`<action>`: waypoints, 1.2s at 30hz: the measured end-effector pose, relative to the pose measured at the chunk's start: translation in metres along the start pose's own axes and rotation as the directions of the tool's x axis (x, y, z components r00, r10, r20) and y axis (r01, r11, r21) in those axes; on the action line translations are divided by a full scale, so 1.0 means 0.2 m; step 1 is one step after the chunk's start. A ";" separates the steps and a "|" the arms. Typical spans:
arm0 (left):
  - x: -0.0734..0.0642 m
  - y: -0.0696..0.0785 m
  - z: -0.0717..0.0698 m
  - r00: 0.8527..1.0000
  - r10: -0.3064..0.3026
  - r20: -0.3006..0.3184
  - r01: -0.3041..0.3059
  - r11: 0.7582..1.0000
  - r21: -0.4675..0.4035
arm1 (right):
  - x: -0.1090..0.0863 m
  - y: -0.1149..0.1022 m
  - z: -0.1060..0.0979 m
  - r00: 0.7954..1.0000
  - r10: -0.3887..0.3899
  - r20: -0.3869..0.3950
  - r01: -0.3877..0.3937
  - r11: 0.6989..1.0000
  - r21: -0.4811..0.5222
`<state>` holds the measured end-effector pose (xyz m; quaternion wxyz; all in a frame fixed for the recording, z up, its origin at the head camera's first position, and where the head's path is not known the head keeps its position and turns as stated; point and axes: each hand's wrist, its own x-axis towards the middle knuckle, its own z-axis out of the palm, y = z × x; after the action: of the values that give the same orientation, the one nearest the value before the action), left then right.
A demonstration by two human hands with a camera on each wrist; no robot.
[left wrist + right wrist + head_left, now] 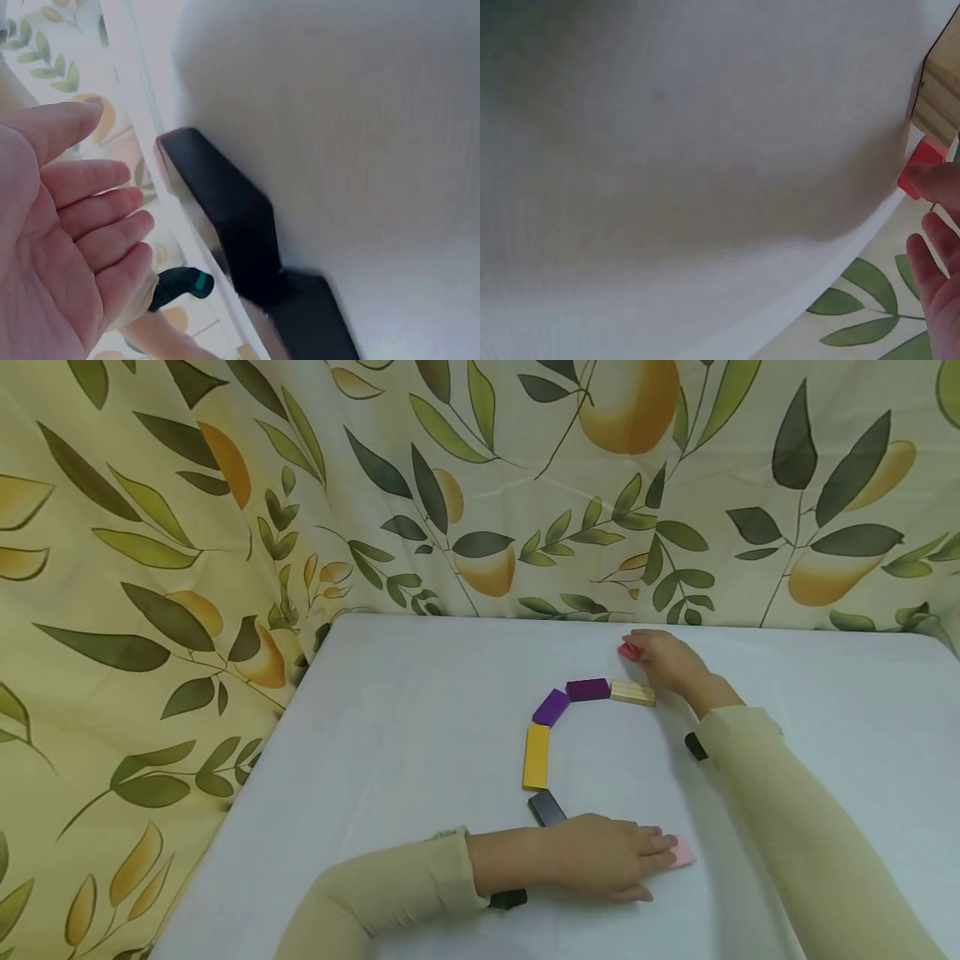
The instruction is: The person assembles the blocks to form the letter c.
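Observation:
In the head view, several wooden blocks lie in a curve on the white table: a dark grey block (547, 808), a yellow block (536, 757), a purple block (551, 707), a dark purple block (588, 690) and a bare wood block (632, 693). My right hand (672, 665) pinches a red block (632, 652) beyond the bare wood one; its thumb (934, 184) shows on the red block in the right wrist view. Low in front, my left hand (596, 857) is spread palm down, fingers straight, fingertips over a pink block (682, 852). It partly covers the grey block's near end.
A white cloth covers the table (420, 718). Behind it and at the left hangs a curtain (480, 485) printed with leaves and fruit. Dark straps sit beneath both wrists. The left wrist view shows several blocks (247, 240) as dark joined shapes.

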<state>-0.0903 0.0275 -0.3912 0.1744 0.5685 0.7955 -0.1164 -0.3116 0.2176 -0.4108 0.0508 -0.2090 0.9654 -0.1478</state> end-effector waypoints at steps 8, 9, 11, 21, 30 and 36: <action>0.01 0.03 0.02 1.000 0.013 0.006 -0.013 0.998 0.062 | -0.03 0.03 0.01 1.000 -0.028 -0.005 0.028 0.999 -0.036; 0.01 0.03 0.02 1.000 0.016 0.006 -0.017 0.998 0.066 | -0.03 0.03 0.00 1.000 -0.026 -0.005 0.026 0.999 -0.033; 0.01 0.03 0.02 1.000 0.021 0.014 -0.022 0.998 0.061 | -0.05 0.02 0.00 1.000 -0.025 -0.006 0.025 0.999 -0.031; 0.01 0.01 0.02 1.000 -0.002 0.019 0.001 0.998 0.061 | -0.11 0.04 -0.03 0.995 -0.068 -0.069 0.066 0.997 -0.036; 0.01 0.01 0.00 1.000 -0.013 0.024 0.012 0.999 0.037 | -0.17 0.03 -0.08 0.999 0.035 0.029 -0.034 0.998 -0.054; 0.01 0.02 0.00 1.000 -0.015 0.024 0.015 1.000 0.021 | -0.24 0.05 -0.07 0.998 0.047 0.038 -0.045 0.998 -0.045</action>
<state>-0.0865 0.0299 -0.3920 0.1772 0.5628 0.7963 -0.1330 -0.2744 0.2500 -0.3979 0.0685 -0.1906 0.9717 -0.1212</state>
